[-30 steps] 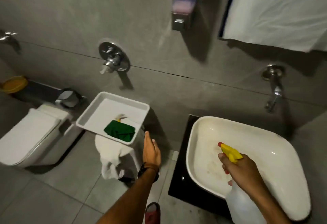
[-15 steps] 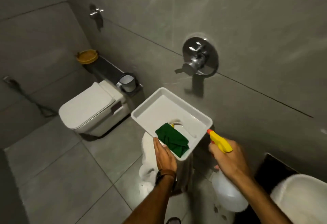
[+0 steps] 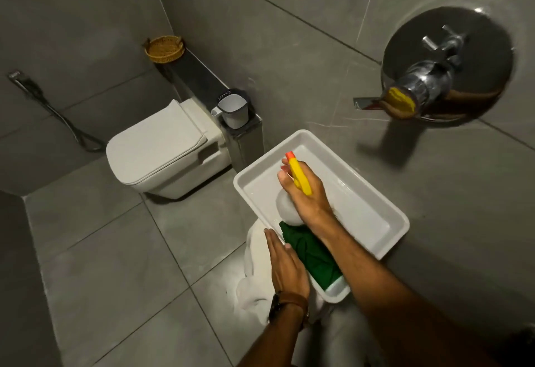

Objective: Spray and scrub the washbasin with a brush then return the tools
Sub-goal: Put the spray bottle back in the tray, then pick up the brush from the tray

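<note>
My right hand point(image 3: 311, 197) grips a spray bottle point(image 3: 298, 174) with a yellow head and orange nozzle, its white body down inside the white tray point(image 3: 373, 221). A green cloth point(image 3: 309, 256) lies in the tray's near end, partly under my right forearm. My left hand point(image 3: 285, 262) rests flat with fingers together against the tray's near left rim, holding nothing. The washbasin is out of view. No brush shows; my arm hides part of the tray.
The tray sits on a white-draped stand point(image 3: 254, 268). A white toilet point(image 3: 162, 149) stands to the left, with a mug point(image 3: 234, 111) and a wicker basket point(image 3: 164, 48) on the ledge behind it. A chrome wall tap point(image 3: 428, 77) juts out at upper right.
The view swung left from the washbasin to the tray. My right hand carried the spray bottle over and lowered it into the tray. My left hand reached the tray's rim.
</note>
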### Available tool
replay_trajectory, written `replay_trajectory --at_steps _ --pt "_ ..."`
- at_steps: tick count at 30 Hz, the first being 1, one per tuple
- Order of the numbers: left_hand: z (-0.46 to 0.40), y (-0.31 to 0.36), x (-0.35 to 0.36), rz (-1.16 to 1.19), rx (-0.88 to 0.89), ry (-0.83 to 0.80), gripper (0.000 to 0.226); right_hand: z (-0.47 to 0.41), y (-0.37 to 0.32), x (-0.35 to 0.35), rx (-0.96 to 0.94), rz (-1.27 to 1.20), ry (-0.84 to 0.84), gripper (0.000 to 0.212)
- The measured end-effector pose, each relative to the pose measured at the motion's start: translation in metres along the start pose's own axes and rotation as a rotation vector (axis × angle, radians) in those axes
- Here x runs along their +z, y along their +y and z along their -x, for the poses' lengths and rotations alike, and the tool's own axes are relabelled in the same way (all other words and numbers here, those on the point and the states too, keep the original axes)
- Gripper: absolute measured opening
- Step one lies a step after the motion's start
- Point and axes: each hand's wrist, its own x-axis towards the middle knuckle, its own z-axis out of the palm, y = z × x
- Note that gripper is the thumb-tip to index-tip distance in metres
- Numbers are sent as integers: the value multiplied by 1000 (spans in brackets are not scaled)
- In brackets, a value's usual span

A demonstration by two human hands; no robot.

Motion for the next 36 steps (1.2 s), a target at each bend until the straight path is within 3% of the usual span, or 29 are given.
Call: replay_trajectory --at_steps 10,14,16,19,21,24,29,32,36 --pt "1 -13 18 -113 -18 -32 63 -29 56 30 48 106 -177 52" --pt "-1 -16 17 -123 -2 -17 67 -21 78 8 77 289 -205 77" --pt "-2 -16 16 -129 10 -21 65 -13 90 -12 63 498 -40 66" --pt "-3 -12 16 -160 40 -19 61 8 113 -52 132 1010 267 46" --pt "-3 -13 17 -174 51 -17 60 22 126 -69 271 1230 298 39" --pt "-4 -15 18 -182 66 -16 62 36 135 -76 362 1397 173 27" --pt "0 -3 9 -146 37 -38 60 48 120 -77 376 1399 70 21" --pt "11 10 1 -137 60 -43 59 59 98 -86 405 1177 104 34" --pt "38 37 6 -138 120 -94 59 93 61 -115 461 1007 211 26"
